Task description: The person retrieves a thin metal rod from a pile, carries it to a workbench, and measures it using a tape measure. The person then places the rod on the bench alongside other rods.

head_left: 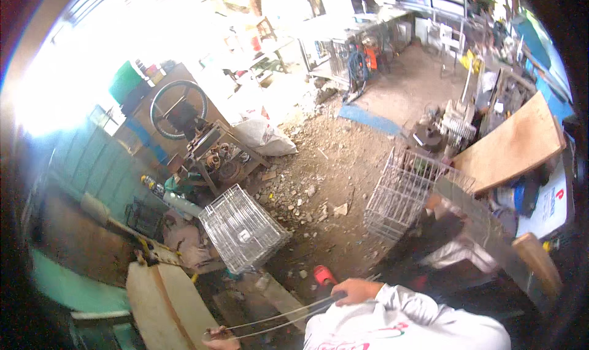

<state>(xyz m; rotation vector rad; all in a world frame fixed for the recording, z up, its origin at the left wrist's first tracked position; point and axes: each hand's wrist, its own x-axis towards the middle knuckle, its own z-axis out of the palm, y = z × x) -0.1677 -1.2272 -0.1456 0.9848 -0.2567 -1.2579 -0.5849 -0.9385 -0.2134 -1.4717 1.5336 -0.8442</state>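
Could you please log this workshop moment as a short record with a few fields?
Setting: cluttered workshop with a dirt floor
Right hand: closed on one end of thin metal rods
Left hand: at the rods' other end, partly cut off by the frame edge
Nearby: wire cage left of centre, second wire cage to the right
Also: wooden board, wheeled machine

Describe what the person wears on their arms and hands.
The right arm is covered by a long white sleeve that ends at the wrist; the same white garment carries pink and dark printed markings lower down. The right hand is bare, with no glove. The left hand at the frame's lower edge also looks bare; its sleeve is out of view.
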